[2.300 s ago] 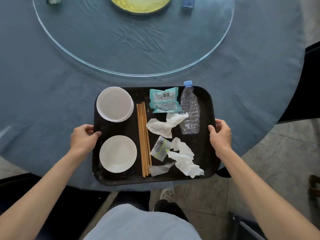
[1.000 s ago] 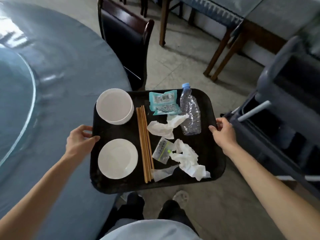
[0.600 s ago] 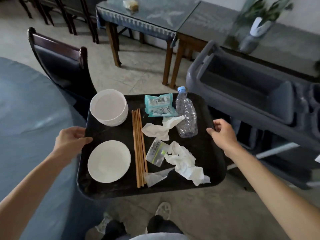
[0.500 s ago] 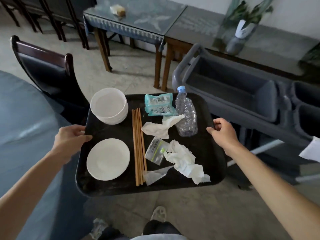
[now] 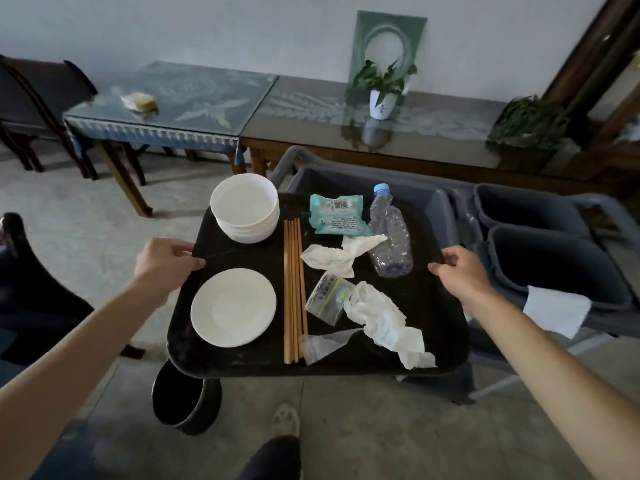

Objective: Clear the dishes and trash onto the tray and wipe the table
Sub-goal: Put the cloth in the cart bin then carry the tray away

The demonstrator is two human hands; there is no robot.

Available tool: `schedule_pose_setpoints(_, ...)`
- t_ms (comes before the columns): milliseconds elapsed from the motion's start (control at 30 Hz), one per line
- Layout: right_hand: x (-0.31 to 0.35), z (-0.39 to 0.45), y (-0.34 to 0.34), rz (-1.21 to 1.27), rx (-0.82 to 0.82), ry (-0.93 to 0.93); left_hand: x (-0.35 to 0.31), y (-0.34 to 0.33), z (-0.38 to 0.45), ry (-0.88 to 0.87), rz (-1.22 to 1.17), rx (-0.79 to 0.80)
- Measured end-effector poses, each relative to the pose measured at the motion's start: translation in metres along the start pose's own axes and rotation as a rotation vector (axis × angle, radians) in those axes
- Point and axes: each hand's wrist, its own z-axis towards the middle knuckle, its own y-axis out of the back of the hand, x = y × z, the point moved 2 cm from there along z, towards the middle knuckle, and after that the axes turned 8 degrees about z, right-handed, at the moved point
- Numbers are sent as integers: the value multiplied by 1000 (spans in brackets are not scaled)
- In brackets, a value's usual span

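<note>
Both hands — left [image 5: 162,261], right [image 5: 460,271] — grip opposite rims of one black tray [image 5: 440,327], held above a grey cart [image 5: 433,202]. On the tray: one bowl stack [image 5: 246,209], one plate [image 5: 233,308], one bottle [image 5: 391,237], one bundle of chopsticks [image 5: 294,292] — roughly four.

One black tray [image 5: 446,327] carried one stack of white bowls [image 5: 245,206], their number unclear, one white plate [image 5: 233,307], a bundle of wooden chopsticks [image 5: 293,292], one crushed plastic bottle [image 5: 390,237], one teal packet [image 5: 337,215], two clear wrappers [image 5: 327,297] [image 5: 320,344] and two crumpled napkins [image 5: 337,255] [image 5: 384,318]. Two hands [image 5: 162,259] [image 5: 457,271] held it. Behind stood three grey bins [image 5: 433,206] [image 5: 526,209] [image 5: 561,268] and two potted plants [image 5: 381,88] [image 5: 526,126].
</note>
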Motion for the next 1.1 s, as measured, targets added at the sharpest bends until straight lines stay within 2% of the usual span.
schedule_pose_setpoints(233,1,95,28,-23,-111,-66,-86,-77,92,-70,12,51)
schedule_pose_setpoints(467,-4,190,25,-63,-165,-194,-144,-160,182,-95,60,94)
schedule_pose_setpoints(733,-18,258,6,-135,-147,-306,-174,-222,241,-88,212,115)
schedule_pose_setpoints(1100,-32,300,-13,-256,-76,-332,-181,-253,268,-36,340,115)
